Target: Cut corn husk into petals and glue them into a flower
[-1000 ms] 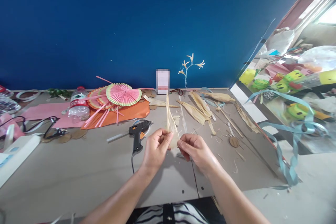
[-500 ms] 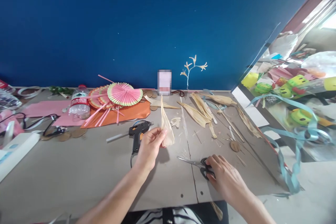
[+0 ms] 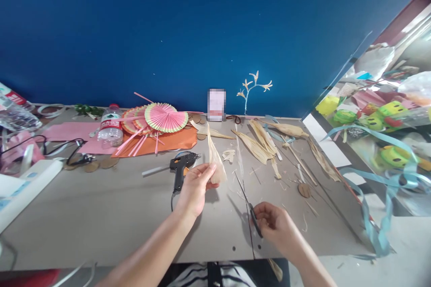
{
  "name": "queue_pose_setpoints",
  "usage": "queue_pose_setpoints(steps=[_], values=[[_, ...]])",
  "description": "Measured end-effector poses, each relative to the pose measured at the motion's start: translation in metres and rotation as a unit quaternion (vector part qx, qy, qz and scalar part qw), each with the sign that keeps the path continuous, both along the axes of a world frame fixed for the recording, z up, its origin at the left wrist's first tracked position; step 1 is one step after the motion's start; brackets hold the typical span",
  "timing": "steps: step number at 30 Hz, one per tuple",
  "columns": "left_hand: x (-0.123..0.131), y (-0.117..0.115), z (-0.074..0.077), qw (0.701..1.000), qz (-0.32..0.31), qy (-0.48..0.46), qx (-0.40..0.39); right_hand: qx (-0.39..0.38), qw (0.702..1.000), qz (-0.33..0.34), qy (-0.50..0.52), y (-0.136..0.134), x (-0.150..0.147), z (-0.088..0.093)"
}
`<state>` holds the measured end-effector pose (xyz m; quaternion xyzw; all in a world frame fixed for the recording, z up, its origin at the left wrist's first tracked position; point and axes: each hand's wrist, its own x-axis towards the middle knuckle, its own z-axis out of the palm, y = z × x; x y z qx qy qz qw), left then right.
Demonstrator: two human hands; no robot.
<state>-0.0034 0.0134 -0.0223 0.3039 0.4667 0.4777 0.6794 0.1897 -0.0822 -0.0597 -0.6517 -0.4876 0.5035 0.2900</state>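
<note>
Between the thumb and fingers of my left hand (image 3: 198, 186) is a pale dried corn husk (image 3: 216, 161), its narrow tip pointing up. My right hand (image 3: 272, 222) is closed on the black handles of a pair of scissors (image 3: 248, 202), lifted off the table with the blades pointing up and away from me. A gap separates the blades from the husk. Just left of my left hand lies a black glue gun (image 3: 180, 170) with a clear glue stick in its back. More dried husks (image 3: 254, 143) lie beyond my right hand.
Pink paper fans (image 3: 166, 119) and a water bottle (image 3: 110, 128) stand at the back left. A husk-flower stem (image 3: 247, 94) rises against the blue wall. A white power strip (image 3: 30, 193) sits at far left, a wooden disc (image 3: 304, 190) at right. Blue ribbon (image 3: 384, 188) hangs along the right edge.
My right hand has picked the scissors up from the table and turned them so the blades point more upward. My left hand still holds the husk. The view has shifted slightly.
</note>
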Motion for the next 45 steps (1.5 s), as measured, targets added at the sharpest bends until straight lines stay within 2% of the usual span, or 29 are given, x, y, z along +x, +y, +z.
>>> queue_pose_setpoints(steps=[3,7,11,26,33,40,45], values=[[0.0,-0.001,0.0,0.999,0.015,-0.033,-0.021,-0.011,0.983,-0.042,0.176,0.001,-0.016,0.002],[0.001,-0.003,0.001,0.999,0.008,-0.041,-0.027,-0.005,0.965,-0.052,0.256,0.002,-0.031,0.019],[0.003,-0.006,0.003,0.999,0.003,-0.038,-0.02,-0.001,0.964,-0.033,0.264,0.002,-0.035,0.027],[0.008,-0.011,0.005,0.995,0.026,-0.086,-0.043,0.009,0.971,0.012,0.241,-0.002,-0.044,0.019],[0.01,-0.007,0.005,0.996,-0.006,-0.081,-0.033,0.017,0.978,0.035,0.205,0.003,-0.033,0.016],[0.013,-0.003,0.008,0.997,-0.006,-0.067,-0.03,0.031,0.982,0.043,0.179,0.011,-0.025,0.005],[0.015,-0.001,0.013,0.997,-0.013,-0.067,-0.033,0.034,0.984,0.041,0.169,0.013,-0.022,0.005]])
